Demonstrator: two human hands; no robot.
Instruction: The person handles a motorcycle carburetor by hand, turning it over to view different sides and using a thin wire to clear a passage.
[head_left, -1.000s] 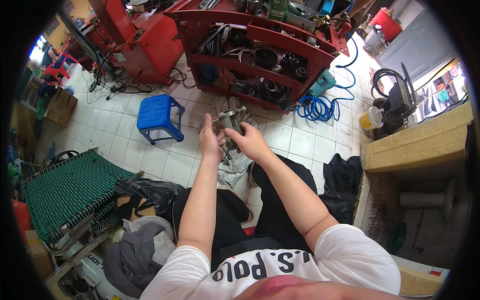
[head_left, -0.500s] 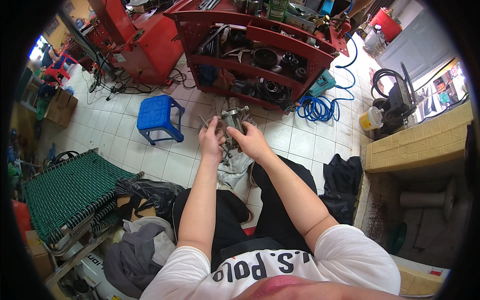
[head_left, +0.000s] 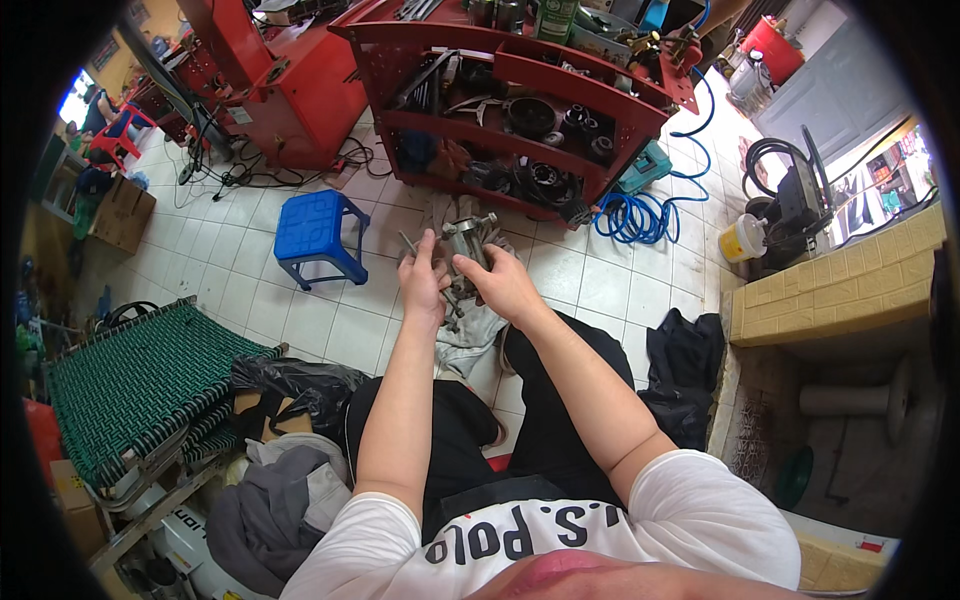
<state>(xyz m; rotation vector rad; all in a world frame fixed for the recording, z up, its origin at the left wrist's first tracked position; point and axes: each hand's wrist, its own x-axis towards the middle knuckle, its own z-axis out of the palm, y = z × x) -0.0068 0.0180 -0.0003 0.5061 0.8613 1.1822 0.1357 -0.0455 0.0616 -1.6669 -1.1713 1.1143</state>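
Note:
In front of my knees, a grey metal mechanical part [head_left: 464, 240] with a cylindrical body stands over a grey rag [head_left: 468, 345] on the floor. My right hand [head_left: 500, 284] grips its right side, thumb lying across the metal. Just to the left, my left hand [head_left: 424, 282] is closed round a thin metal rod [head_left: 406, 243] whose end sticks out past the fingers. Below that hand, small metal pieces [head_left: 455, 312] show, but their connection to the rod is hidden. The exact kind of the part cannot be made out.
A red tool cart [head_left: 430, 40] full of parts stands just beyond my hands. To the left is a blue plastic stool [head_left: 312, 225]; a green woven folding bed [head_left: 150, 385] lies nearer. A coiled blue air hose [head_left: 640, 215] rests at the right, black bags [head_left: 685, 365] by my right knee.

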